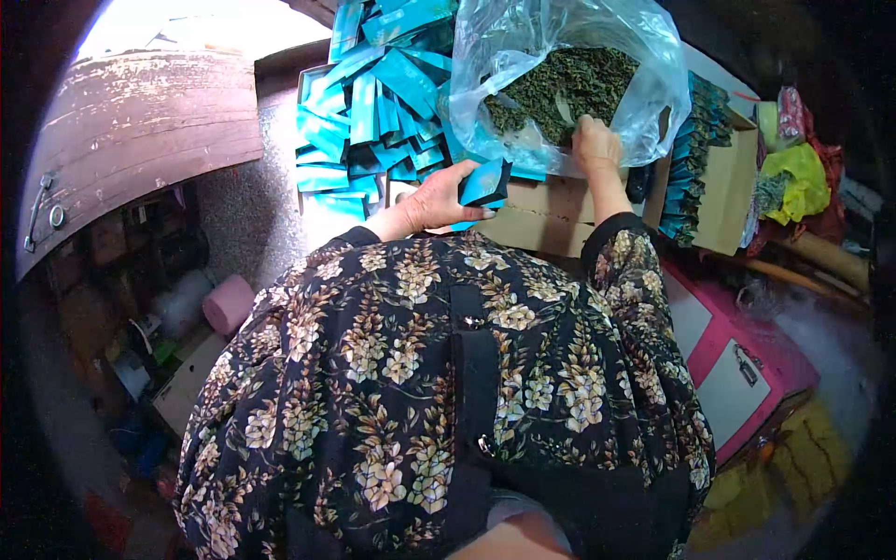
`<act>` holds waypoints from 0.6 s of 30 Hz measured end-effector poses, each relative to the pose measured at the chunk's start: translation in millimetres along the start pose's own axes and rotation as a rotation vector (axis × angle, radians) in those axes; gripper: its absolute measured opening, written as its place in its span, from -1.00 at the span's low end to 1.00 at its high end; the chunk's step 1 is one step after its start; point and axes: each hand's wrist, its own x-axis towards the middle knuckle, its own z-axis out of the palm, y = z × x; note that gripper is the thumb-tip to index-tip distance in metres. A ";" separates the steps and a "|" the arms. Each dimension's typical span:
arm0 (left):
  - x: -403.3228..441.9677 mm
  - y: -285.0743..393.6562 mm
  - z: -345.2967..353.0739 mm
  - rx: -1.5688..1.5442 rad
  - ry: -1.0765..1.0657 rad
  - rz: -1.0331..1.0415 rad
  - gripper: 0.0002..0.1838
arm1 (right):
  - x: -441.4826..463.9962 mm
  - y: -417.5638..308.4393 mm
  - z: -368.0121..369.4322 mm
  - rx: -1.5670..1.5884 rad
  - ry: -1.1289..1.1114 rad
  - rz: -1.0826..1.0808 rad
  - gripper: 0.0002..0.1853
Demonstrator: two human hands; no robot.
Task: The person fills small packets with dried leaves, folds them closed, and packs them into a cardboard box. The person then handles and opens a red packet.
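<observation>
My left hand (437,199) is wrapped round a blue packet (483,186), whose dark opening faces up and to the right. At the near edge of a clear plastic bag (476,70) is my right hand (595,146), its fingers bent together against the dark green dried leaves (583,84) inside. Whatever its fingertips grip is too small to make out. Many flat blue packets (364,107) lie heaped in a box to the left of the bag.
Right of the bag, a cardboard box (728,191) holds a row of upright blue packets (686,173). Beyond it is a yellow plastic bag (796,182). A wooden board (154,131) stands at the left, and a pink-edged case (737,355) at the lower right.
</observation>
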 end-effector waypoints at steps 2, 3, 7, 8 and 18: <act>-1.4 2.6 -0.2 -0.008 0.004 -0.012 -0.25 | -1.0 -8.0 -5.4 0.132 0.061 -0.018 -0.89; -2.3 3.6 -0.1 -0.013 0.005 -0.018 -0.25 | -2.3 -12.5 -7.2 0.263 0.117 -0.033 -0.90; -2.3 0.6 3.3 -0.017 0.003 -0.050 -0.25 | -0.3 -43.4 -5.5 0.552 0.167 -0.024 -0.88; -1.4 1.9 3.0 -0.013 0.005 -0.047 -0.25 | 1.6 -48.7 -1.4 0.631 0.163 -0.012 -0.88; -3.3 7.4 4.8 0.038 0.001 -0.004 -0.30 | 30.5 -72.0 30.7 1.433 0.050 0.675 -0.84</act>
